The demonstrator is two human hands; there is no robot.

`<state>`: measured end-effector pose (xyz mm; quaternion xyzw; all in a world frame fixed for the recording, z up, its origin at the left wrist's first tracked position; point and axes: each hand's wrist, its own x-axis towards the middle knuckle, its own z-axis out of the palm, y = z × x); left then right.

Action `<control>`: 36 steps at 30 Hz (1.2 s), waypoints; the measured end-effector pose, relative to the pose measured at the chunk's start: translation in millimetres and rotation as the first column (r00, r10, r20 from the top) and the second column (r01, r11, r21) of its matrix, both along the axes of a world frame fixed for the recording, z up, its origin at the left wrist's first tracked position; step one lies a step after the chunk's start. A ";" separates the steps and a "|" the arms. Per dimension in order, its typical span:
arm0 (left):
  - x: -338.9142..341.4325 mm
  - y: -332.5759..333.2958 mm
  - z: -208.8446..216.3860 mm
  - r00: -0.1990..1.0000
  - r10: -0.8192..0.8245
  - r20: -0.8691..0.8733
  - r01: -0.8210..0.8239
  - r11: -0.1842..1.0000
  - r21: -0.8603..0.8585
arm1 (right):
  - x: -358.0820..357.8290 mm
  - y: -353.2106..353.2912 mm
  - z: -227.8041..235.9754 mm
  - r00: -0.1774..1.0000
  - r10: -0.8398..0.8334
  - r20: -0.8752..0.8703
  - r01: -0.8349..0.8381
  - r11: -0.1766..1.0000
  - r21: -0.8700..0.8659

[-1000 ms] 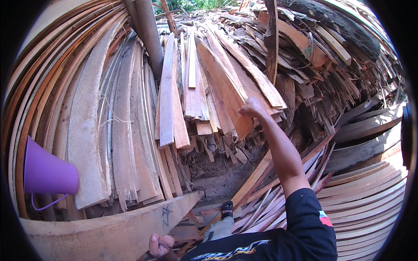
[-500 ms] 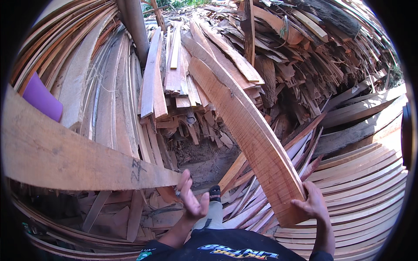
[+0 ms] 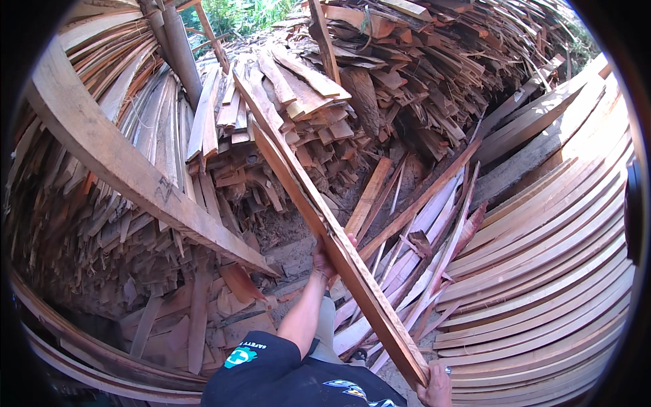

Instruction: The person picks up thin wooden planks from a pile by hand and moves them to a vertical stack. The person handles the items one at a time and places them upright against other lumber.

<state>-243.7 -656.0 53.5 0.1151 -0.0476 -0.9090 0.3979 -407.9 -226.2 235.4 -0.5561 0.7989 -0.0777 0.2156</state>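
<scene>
A long reddish-brown wooden plank [image 3: 308,209] slants across the middle of the view, tilted so that a narrow, rough edge faces up. My left hand [image 3: 324,263] grips it near mid-length from the left side, and fingertips show past its right side. At the near end, low in the view, my right hand [image 3: 436,388] is closed round the plank's end corner. The plank's far end reaches over the woodpile; whether it rests there I cannot tell.
A thick beam [image 3: 146,180] juts in from the left. Stacked boards [image 3: 536,271] lie to the right, with thin offcuts [image 3: 424,237] beside them. A large scrap-wood pile [image 3: 434,74] rises behind, with a post [image 3: 183,54] and an upright stick [image 3: 324,41].
My left hand, open near the beam before, has taken hold of the plank's middle. The plank has turned from showing its broad face to its narrow edge. The whole view has shifted.
</scene>
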 end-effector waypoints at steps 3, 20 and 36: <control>7.3 74.3 -16.4 0.996 -0.082 -0.017 0.082 0.996 -0.022 | 15.6 58.3 -16.1 0.975 -0.211 0.075 0.192 0.959 0.209; -45.2 233.0 96.1 0.977 -0.119 0.176 0.150 0.973 -0.175 | -11.0 210.3 -169.0 0.963 -0.268 0.031 0.267 0.963 0.024; -53.3 357.4 183.4 0.864 0.240 0.443 0.139 0.732 -0.667 | -78.2 -13.7 122.2 0.316 0.552 0.771 0.242 0.739 -0.628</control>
